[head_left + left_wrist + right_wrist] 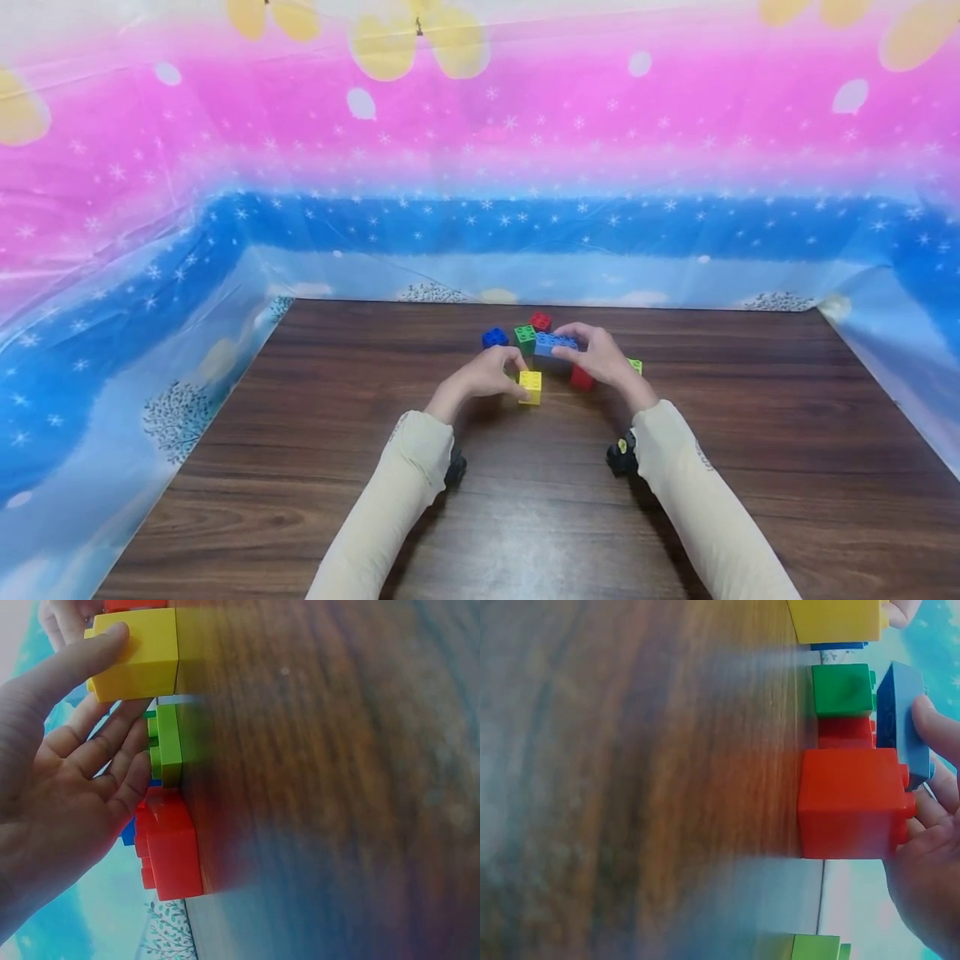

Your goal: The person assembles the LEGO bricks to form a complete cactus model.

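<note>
My left hand [491,373] pinches a yellow brick [530,388] standing studs up. In the left wrist view its thumb lies on the brick's near face, with the other fingers stretched behind. My right hand [596,357] holds a long blue brick [556,343] between thumb and fingers, raised above the table in the right wrist view [904,724]. Below that hand stands a red brick [851,802], partly covered by it in the head view. Just past the blue brick sit a green brick [525,337] and another red brick [540,321].
A dark blue brick [494,337] lies left of the green one. A light green brick [636,366] shows beyond the right wrist. The left wrist view has a red brick [176,840] and a light green brick [171,742] past the left fingers. Patterned cloth [480,225] surrounds the wooden table [300,467].
</note>
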`<state>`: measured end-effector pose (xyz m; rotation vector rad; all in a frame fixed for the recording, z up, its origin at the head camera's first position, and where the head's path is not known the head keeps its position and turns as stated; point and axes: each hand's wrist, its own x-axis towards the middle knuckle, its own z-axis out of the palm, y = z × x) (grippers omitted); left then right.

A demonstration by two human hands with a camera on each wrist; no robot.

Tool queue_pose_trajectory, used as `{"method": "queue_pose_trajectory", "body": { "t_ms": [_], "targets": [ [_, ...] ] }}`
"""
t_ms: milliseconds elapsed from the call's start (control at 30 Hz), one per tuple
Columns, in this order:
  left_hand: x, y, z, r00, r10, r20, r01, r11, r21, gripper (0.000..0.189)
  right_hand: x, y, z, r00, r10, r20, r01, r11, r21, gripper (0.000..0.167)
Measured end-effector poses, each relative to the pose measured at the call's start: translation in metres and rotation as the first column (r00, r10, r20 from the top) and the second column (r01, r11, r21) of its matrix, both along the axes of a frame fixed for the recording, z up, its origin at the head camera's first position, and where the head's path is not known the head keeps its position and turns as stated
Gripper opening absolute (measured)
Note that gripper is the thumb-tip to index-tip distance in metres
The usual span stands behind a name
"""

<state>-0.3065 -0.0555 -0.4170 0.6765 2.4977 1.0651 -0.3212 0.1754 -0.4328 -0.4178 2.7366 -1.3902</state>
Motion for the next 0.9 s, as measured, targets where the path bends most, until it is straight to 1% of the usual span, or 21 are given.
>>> {"method": "queue_pose_trajectory", "body": {
  "t_ms": [300, 467, 567, 667, 767, 900],
  "targets": [
    [0.001, 0.0, 0.001, 1.0, -0.002, -0.005, 0.002, 1.0, 0.01, 0.031, 0.008, -0.003, 0.009, 0.999, 0.012, -0.036, -0.013, 1.0, -0.011, 0.038],
    [0.001, 0.0, 0.0, 1.0, 0.008, 0.0, -0.008, 1.0, 0.017, 0.032, 0.02, -0.005, 0.014, 0.999, 0.023, -0.031, -0.023, 1.0, -0.01, 0.039],
    [0.001, 0.0, -0.001, 1.0, 0.012, -0.007, -0.012, 1.0, 0.015, 0.032, 0.029, -0.008, 0.014, 0.998, 0.041, -0.038, -0.041, 0.999, -0.005, 0.039],
    [0.002, -0.001, -0.001, 1.0, 0.016, -0.015, -0.016, 1.0, 0.014, 0.032, 0.036, -0.011, 0.011, 0.994, 0.079, -0.076, -0.079, 0.997, 0.01, 0.039],
    [0.002, 0.0, -0.001, 1.0, 0.015, -0.025, -0.014, 1.0, 0.013, 0.032, 0.039, -0.012, 0.008, 0.986, 0.114, -0.121, -0.11, 0.993, 0.038, 0.038],
    [0.001, 0.001, 0.0, 0.999, 0.004, -0.043, -0.004, 1.0, 0.002, 0.031, 0.04, -0.012, 0.006, 0.979, 0.124, -0.16, -0.117, 0.992, 0.05, 0.036]
  ]
}}
